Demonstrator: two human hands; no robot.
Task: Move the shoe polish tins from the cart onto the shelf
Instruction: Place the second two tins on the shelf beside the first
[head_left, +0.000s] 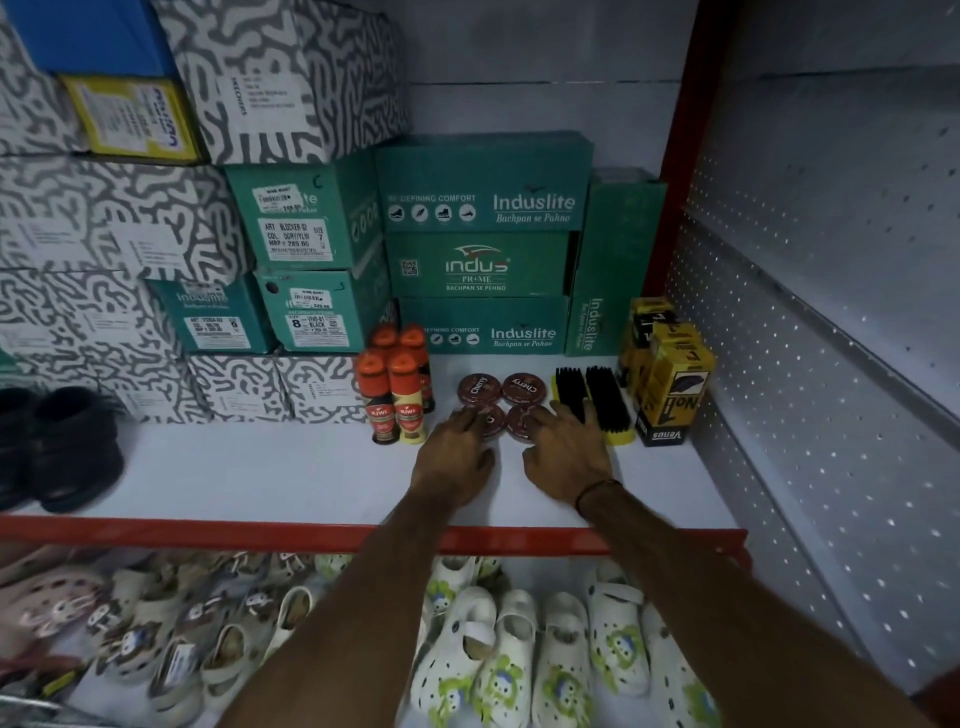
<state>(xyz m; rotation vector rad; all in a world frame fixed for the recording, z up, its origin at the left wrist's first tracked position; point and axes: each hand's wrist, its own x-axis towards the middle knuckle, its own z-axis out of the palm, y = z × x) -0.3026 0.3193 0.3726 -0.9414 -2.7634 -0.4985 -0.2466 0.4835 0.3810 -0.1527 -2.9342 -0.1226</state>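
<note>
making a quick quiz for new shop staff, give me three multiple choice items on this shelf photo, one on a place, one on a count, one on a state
1. Where do the shoe polish tins sit on the shelf?
A. between the Kiwi bottles and the brushes
B. on top of the green boxes
C. beside the black shoes

2. How many tins show?
A. two
B. four
C. six

3. What are the hands doing?
A. lifting a box
B. fingers resting on the two front tins
C. hanging clear of the shelf

Answers:
1 A, the Kiwi bottles stand to their left and the brushes to their right.
2 B, they form two rows of two.
3 B, the left hand and right hand each touch a front tin.
</note>
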